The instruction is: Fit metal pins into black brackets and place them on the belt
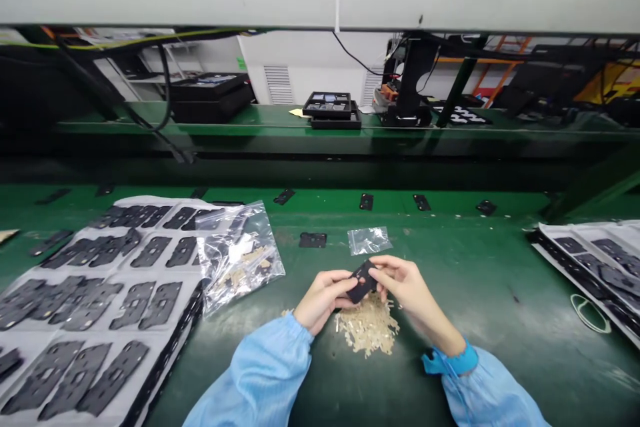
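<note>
Head view: one black plate (363,281) is being gripped by the closed fingers of both hands, with the left hand (323,300) pinching its left end and the right hand (413,293) curling around its right end. It is being held just above a loose pile of pale beige slivers (367,330), which is lying on a green bench mat (500,287). A left sleeve (265,367) and a right sleeve (490,387) are being extended from the near edge of the view.

The working area is being bounded on the left by one large zip bag (240,257) of beige pieces, which is lying just beside the left hand and overlapping a white sheet (165,203) of black parts. Those parts are too numerous to be counted exactly from this view. On the right, a wide stretch of mat is being left open as far as a white tray stack (590,240). One small zip bag (369,240) is lying just beyond the hands. Nine loose black pieces (313,239) are being shown on the mat, seven of them along its far edge. One rubber band (573,300) is lying near the tray stack.
</note>
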{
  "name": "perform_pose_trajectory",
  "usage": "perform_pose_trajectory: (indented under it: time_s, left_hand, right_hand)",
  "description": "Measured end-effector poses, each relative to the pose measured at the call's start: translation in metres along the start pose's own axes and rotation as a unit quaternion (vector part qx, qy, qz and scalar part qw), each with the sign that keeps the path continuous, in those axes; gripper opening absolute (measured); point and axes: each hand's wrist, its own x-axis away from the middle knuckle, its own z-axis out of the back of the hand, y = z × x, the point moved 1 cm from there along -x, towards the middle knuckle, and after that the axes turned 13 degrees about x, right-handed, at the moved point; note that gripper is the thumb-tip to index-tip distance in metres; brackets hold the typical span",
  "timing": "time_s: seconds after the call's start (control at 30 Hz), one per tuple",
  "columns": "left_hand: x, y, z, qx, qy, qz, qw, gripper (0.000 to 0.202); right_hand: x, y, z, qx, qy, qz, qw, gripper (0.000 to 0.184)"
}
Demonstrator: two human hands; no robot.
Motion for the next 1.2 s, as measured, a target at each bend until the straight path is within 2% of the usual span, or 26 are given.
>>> perform_pose_trajectory:
  time_s: [0.13,0.2,0.23,0.3,0.37,0.47,0.53,0.6,0.7,0.8,0.87,0.97,1.1,1.2]
  left_hand:
    - [0.005,-0.002,-0.014,-0.090,-0.106,0.052,0.989,0.033]
    - [0.009,0.006,-0.015,-0.130,-0.125,0.042,0.983,0.034]
    - [0.012,0.013,-0.012,-0.148,-0.108,0.012,0.983,0.034]
    - [0.023,0.029,0.003,-0.188,-0.010,-0.096,0.977,0.030]
    - [0.040,0.040,0.024,-0.256,0.092,-0.176,0.946,0.026]
    - [0.065,0.038,0.052,-0.401,0.180,-0.178,0.881,0.021]
    - [0.076,0.028,0.061,-0.487,0.194,-0.173,0.834,0.018]
    - [0.078,0.016,0.063,-0.548,0.188,-0.173,0.797,0.017]
    - [0.072,0.005,0.059,-0.605,0.182,-0.164,0.758,0.018]
    - [0.063,0.004,0.057,-0.646,0.191,-0.139,0.726,0.016]
    - [0.059,0.007,0.058,-0.650,0.186,-0.120,0.727,0.012]
    - [0.057,0.011,0.061,-0.634,0.174,-0.110,0.745,0.012]
    - [0.061,0.014,0.064,-0.618,0.163,-0.133,0.758,0.021]
    - [0.065,0.015,0.066,-0.584,0.155,-0.168,0.778,0.026]
  right_hand:
    - [0.007,-0.005,-0.006,0.082,-0.084,0.056,0.992,0.023]
    - [0.009,-0.009,-0.006,0.111,-0.080,0.089,0.987,0.025]
    - [0.009,-0.010,-0.005,0.121,-0.059,0.097,0.986,0.028]
    - [0.007,-0.010,0.001,0.126,-0.010,0.094,0.988,0.033]
    - [0.004,-0.008,0.006,0.117,0.009,0.082,0.990,0.033]
    - [0.002,-0.003,0.008,0.124,-0.005,0.068,0.990,0.027]
    - [0.003,-0.001,0.003,0.160,-0.020,0.072,0.984,0.023]
    - [0.005,0.000,-0.003,0.198,-0.038,0.085,0.976,0.020]
    - [0.008,0.000,-0.010,0.231,-0.064,0.102,0.966,0.021]
    - [0.007,0.001,-0.011,0.237,-0.066,0.106,0.963,0.022]
    - [0.006,0.003,-0.009,0.235,-0.061,0.104,0.964,0.023]
    - [0.005,0.003,-0.008,0.239,-0.055,0.103,0.964,0.024]
    - [0.006,0.002,-0.008,0.240,-0.055,0.104,0.964,0.024]
    - [0.007,0.000,-0.008,0.240,-0.057,0.110,0.963,0.024]
